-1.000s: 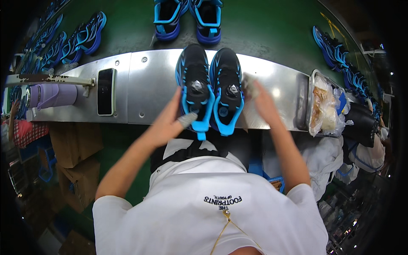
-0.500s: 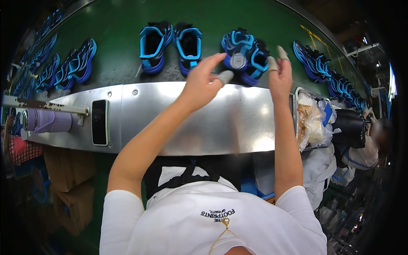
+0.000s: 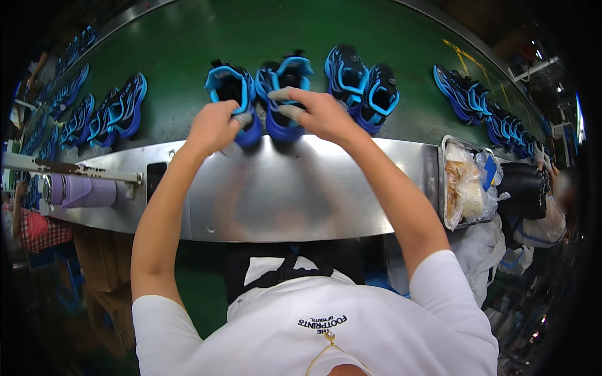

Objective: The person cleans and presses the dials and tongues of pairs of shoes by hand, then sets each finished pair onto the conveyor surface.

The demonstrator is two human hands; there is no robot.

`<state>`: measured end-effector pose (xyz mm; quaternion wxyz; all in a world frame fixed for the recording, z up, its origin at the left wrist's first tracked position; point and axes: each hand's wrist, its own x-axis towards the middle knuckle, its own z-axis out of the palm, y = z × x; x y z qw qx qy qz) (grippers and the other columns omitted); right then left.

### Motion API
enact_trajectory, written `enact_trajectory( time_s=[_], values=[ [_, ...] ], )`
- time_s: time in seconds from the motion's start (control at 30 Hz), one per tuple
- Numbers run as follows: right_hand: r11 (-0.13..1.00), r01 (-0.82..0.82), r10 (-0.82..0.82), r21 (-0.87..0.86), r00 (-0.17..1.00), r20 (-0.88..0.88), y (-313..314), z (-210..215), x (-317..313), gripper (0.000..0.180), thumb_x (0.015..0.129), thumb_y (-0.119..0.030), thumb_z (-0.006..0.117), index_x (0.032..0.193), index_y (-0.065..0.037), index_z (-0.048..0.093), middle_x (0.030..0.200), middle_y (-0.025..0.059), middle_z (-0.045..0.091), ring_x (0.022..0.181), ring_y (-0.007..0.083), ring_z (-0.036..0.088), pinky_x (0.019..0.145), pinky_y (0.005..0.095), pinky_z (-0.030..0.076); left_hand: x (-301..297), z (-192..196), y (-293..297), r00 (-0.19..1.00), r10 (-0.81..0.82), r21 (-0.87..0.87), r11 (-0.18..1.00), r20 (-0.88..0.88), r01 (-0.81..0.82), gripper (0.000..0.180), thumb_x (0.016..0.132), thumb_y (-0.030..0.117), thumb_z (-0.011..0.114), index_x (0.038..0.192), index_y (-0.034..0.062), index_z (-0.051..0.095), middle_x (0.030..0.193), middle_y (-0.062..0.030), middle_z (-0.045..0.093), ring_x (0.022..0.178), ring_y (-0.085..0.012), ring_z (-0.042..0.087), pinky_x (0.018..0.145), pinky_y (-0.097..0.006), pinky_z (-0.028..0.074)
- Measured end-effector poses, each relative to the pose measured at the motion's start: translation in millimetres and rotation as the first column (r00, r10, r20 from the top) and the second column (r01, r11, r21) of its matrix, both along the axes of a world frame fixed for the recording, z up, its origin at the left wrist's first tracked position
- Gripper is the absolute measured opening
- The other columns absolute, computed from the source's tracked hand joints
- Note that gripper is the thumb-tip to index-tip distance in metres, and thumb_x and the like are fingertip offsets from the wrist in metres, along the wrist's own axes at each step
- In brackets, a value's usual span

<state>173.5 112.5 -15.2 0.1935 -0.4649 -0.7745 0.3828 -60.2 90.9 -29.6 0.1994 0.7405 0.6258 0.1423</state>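
— At the ledge (image 3: 276, 203), far edge: what's new?

— You're off the right pair (image 3: 346, 72); it stands on the green top (image 3: 282, 34), untouched. Both your hands are now at the middle pair (image 3: 252, 134).

— Grip?

— Your left hand (image 3: 216, 128): closed on the left shoe (image 3: 244, 94) at its heel. Your right hand (image 3: 323, 116): thumb and fingers pinching the right shoe (image 3: 284, 130) by its heel collar. How firmly, can't tell.

— Position?

— Nearer you than half a second ago. Heels at the ledge's far edge, toes pointing away over the green.

— Meaning?

— My reading: you've switched pairs. Right one released, middle one in hand.
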Motion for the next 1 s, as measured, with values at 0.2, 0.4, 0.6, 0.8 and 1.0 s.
enact_trajectory(
  time_s=[0.2, 0.4, 0.6, 0.8, 1.0],
  values=[
    [0.973, -0.230, 0.230, -0.017, 0.972, 0.040, -135.1, 10.6, 64.1, 0.031, 0.084, -0.007, 0.067, 0.115, -0.013, 0.068, 0.094, 0.0116, 0.068, 0.084, 0.0295, 0.066, 0.075, 0.0361, 0.052, 33.6, 4.0, -159.2, 0.968, -0.249, 0.062, 0.967, -0.003, 0.249, 0.020, 0.081, 0.021, 0.067, 0.094, 0.0071, 0.063, 0.080, -0.0133, 0.059, 0.077, -0.0353, 0.057, 0.066, -0.046, 0.046],
    [0.982, -0.188, 0.188, 0.035, 0.982, 0.004, -184.1, 11.2, 73.9, 0.036, 0.081, -0.012, 0.072, 0.116, -0.011, 0.066, 0.098, 0.0099, 0.065, 0.081, 0.0286, 0.064, 0.072, 0.0355, 0.053, 45.4, 12.9, -193.1, 0.931, 0.000, -0.129, 0.990, 0.365, 0.050, 0.030, 0.075, 0.012, 0.073, 0.101, 0.0025, 0.063, 0.091, -0.0133, 0.062, 0.085, -0.0312, 0.058, 0.073, -0.039, 0.048],
    [0.818, 0.088, -0.131, 0.568, 0.991, 0.035, -138.1, 17.5, 58.3, 0.052, 0.069, -0.006, 0.076, 0.119, -0.008, 0.064, 0.113, 0.0105, 0.064, 0.084, 0.0288, 0.062, 0.075, 0.0360, 0.053, 45.4, 10.6, -150.2, 0.982, 0.056, 0.519, 0.843, 0.179, -0.143, 0.038, 0.072, 0.006, 0.075, 0.107, 0.0049, 0.062, 0.097, -0.0127, 0.064, 0.091, -0.0312, 0.060, 0.080, -0.039, 0.048],
    [0.881, -0.013, 0.001, 0.474, 1.000, 0.026, -118.3, -12.1, 52.7, 0.047, 0.067, 0.002, 0.071, 0.112, -0.007, 0.065, 0.098, 0.0109, 0.067, 0.085, 0.0303, 0.063, 0.075, 0.0379, 0.052, 52.8, -12.5, -127.9, 0.975, -0.072, 0.275, 0.961, 0.212, 0.011, 0.046, 0.068, 0.000, 0.071, 0.113, 0.0053, 0.059, 0.097, -0.0132, 0.063, 0.087, -0.0325, 0.063, 0.073, -0.040, 0.051],
    [0.973, 0.040, -0.071, 0.227, 0.989, 0.132, -123.8, 10.2, 44.2, 0.047, 0.073, 0.000, 0.068, 0.118, -0.010, 0.064, 0.100, 0.0134, 0.063, 0.081, 0.0293, 0.063, 0.072, 0.0358, 0.051, 67.9, 1.0, -142.6, 0.985, 0.102, 0.121, 0.986, 0.140, -0.119, 0.050, 0.069, -0.002, 0.068, 0.117, 0.0075, 0.059, 0.099, -0.0143, 0.061, 0.087, -0.0337, 0.063, 0.075, -0.039, 0.051]
  ],
)
